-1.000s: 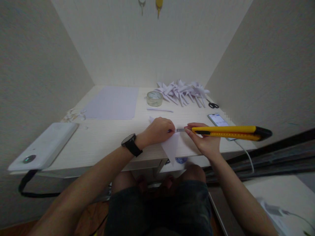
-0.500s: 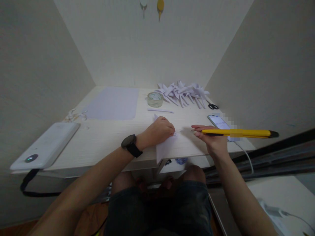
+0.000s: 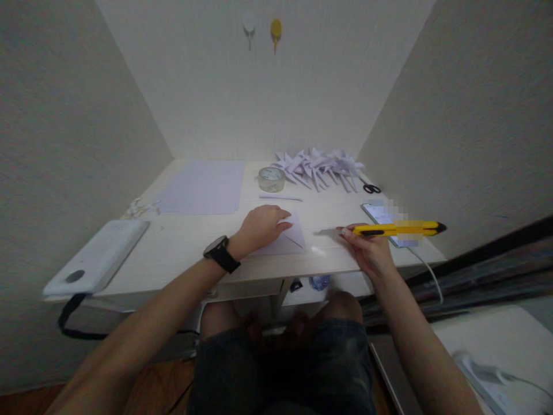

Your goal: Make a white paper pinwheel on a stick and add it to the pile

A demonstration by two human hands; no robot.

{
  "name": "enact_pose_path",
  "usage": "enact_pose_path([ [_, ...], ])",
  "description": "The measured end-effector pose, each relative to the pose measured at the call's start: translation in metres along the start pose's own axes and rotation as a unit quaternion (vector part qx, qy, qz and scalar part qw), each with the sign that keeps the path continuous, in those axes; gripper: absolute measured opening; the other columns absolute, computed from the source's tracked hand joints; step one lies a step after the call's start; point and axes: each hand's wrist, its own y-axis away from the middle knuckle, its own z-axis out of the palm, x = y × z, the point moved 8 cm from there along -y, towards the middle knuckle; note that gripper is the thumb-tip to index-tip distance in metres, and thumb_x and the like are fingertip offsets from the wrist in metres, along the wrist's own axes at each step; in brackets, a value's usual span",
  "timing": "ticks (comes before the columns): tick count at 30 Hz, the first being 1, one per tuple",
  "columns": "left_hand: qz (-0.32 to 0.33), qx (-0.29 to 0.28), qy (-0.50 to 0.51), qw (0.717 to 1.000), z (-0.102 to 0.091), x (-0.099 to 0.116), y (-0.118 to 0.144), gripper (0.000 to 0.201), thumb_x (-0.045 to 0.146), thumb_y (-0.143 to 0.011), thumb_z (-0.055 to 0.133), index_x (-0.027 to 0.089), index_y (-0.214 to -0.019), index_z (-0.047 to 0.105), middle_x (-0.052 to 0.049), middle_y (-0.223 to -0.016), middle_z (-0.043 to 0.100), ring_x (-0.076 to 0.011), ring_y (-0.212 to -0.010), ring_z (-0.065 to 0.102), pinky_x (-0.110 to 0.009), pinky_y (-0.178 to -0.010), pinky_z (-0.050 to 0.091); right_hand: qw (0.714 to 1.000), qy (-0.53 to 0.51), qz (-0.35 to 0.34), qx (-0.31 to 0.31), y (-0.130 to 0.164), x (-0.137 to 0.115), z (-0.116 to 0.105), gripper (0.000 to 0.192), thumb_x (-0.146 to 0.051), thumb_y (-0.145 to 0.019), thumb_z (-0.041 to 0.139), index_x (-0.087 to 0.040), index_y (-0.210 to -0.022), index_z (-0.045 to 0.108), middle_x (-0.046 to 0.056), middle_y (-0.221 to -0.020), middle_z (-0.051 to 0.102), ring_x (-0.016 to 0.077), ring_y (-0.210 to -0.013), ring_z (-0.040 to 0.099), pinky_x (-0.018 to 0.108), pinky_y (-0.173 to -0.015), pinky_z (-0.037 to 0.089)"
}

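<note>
Head view: paper under left hand.

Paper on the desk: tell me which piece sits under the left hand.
The small folded sheet at the desk's near edge, which the left hand presses flat. The large flat sheet lies untouched farther back, and the folded paper pile sits by the wall.

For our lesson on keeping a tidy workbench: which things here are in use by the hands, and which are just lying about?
In use:
left hand flat on the paper
right hand holding the knife

Lying about:
tape
scissors
phone
folded pile
blank sheet
white box
</note>
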Motion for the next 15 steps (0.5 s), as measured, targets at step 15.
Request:
enact_pose_path([
  [15, 0.096, -0.098, 0.128, 0.982, 0.008, 0.023, -0.024, 0.027, 0.011, -0.077, 0.066, 0.019, -0.102, 0.064, -0.004, -0.111, 0.069, -0.0195, -0.104, 0.062, -0.03, -0.091, 0.044, 1.0, -0.022, 0.004, 0.003, -0.001, 0.003, 0.0, 0.031, -0.03, -0.048, 0.094, -0.021, -0.07, 0.074, 0.002, -0.073, 0.072, 0.0184, -0.074, 0.067, 0.038, -0.082, 0.056],
])
